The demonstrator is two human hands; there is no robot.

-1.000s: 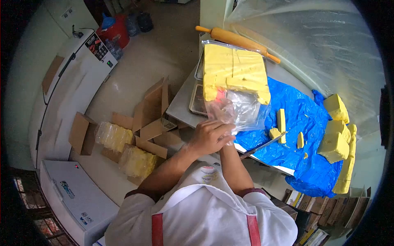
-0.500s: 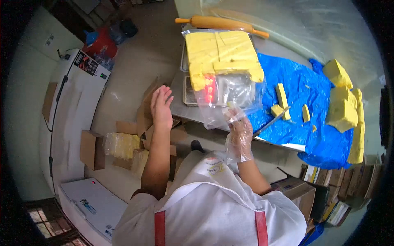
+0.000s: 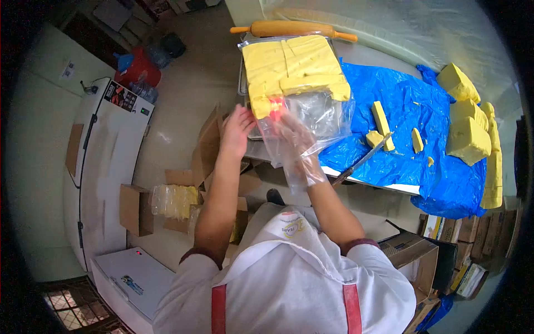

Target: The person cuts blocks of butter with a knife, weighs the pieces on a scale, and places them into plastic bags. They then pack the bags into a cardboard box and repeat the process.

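Observation:
Yellow butter-like slabs (image 3: 295,58) lie pressed side by side on clear plastic over a metal tray, covering its far part. The loose plastic bag (image 3: 328,114) spreads over the near part, with a red print showing by the slabs' front edge. My right hand (image 3: 297,136), in a clear plastic glove, reaches over the near part of the bag, fingers stretched toward the red print. My bare left hand (image 3: 238,131) is at the tray's near left corner, fingers extended close beside the bag's edge and the slab's corner.
A wooden rolling pin (image 3: 292,29) lies behind the tray. On the blue plastic sheet (image 3: 356,89) are a knife (image 3: 364,160), a cut yellow stick (image 3: 382,125), smaller pieces and large yellow blocks (image 3: 469,139). Open cardboard boxes (image 3: 136,209) stand on the floor left, near white freezers (image 3: 114,167).
My right hand has moved forward and left over the plastic bag. My left hand has come right, up to the tray's corner. The camera view has shifted slightly.

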